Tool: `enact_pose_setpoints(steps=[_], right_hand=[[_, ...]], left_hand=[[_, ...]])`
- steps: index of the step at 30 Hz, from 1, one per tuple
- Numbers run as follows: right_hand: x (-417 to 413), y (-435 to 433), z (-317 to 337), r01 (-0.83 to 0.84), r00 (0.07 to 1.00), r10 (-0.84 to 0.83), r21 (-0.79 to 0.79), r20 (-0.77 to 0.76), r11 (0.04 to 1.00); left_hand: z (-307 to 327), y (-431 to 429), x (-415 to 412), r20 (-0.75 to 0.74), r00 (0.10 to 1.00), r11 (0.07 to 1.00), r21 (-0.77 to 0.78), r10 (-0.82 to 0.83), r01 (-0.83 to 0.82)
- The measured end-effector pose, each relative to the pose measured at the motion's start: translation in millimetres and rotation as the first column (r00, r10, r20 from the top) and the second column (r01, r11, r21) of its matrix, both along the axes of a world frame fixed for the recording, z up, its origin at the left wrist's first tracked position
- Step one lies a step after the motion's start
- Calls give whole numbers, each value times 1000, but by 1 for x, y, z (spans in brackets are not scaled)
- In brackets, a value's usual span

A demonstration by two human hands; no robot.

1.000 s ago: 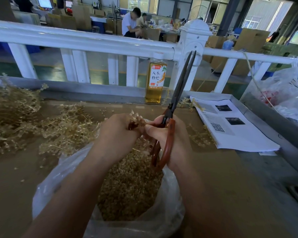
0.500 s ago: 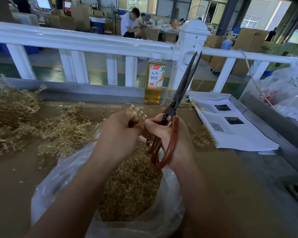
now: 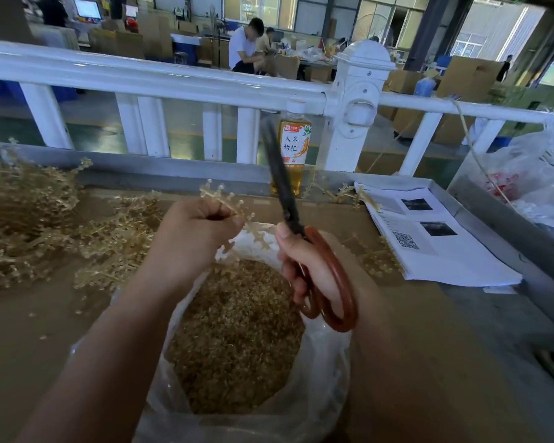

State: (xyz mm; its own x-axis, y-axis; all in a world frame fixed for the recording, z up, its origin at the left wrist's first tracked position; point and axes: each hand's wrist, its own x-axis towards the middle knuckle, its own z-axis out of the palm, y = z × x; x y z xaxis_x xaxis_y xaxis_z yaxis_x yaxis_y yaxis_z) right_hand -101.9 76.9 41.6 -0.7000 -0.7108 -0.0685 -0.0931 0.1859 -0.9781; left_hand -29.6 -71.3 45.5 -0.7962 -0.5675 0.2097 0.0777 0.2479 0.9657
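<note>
My left hand (image 3: 191,238) grips a pale yellow plastic sprig (image 3: 226,199) whose small branched tips stick out above and to the right of the fist. My right hand (image 3: 307,266) holds large scissors (image 3: 304,238) by their reddish-brown loop handles; the dark blades point up and slightly left, blurred and close together. Below both hands a clear plastic bag (image 3: 317,372) lies open, filled with small golden cut pieces (image 3: 234,334). The sprig and the scissor blades are apart.
Heaps of uncut yellow sprigs (image 3: 39,225) cover the brown table at left. A bottle of amber drink (image 3: 293,148) stands by the white railing (image 3: 173,81). Printed papers (image 3: 435,238) lie at right, with plastic bags (image 3: 531,174) beyond. People work in the background.
My hands have drawn apart. The scissors swung from leaning right to leaning left, and more of the sprig now shows above my left fist.
</note>
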Motion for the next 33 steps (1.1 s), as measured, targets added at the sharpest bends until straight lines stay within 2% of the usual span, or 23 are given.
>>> enact_pose_setpoints(steps=[4,11,26,33], right_hand=[[4,-8,-6,-170,984,178,179,-29,969],[8,-6,-4,-285,948,315,313,-49,906],[8,-3,1,-278,934,339,369,-112,887],[8,-4,1,-271,935,334,370,-117,889]], left_hand=[[2,-9,1,-19,999,996,78,35,-34],[6,-16,8,-35,997,991,114,71,-67],[5,-16,6,1,996,992,94,89,-89],[7,-20,9,14,1000,997,68,21,-22]])
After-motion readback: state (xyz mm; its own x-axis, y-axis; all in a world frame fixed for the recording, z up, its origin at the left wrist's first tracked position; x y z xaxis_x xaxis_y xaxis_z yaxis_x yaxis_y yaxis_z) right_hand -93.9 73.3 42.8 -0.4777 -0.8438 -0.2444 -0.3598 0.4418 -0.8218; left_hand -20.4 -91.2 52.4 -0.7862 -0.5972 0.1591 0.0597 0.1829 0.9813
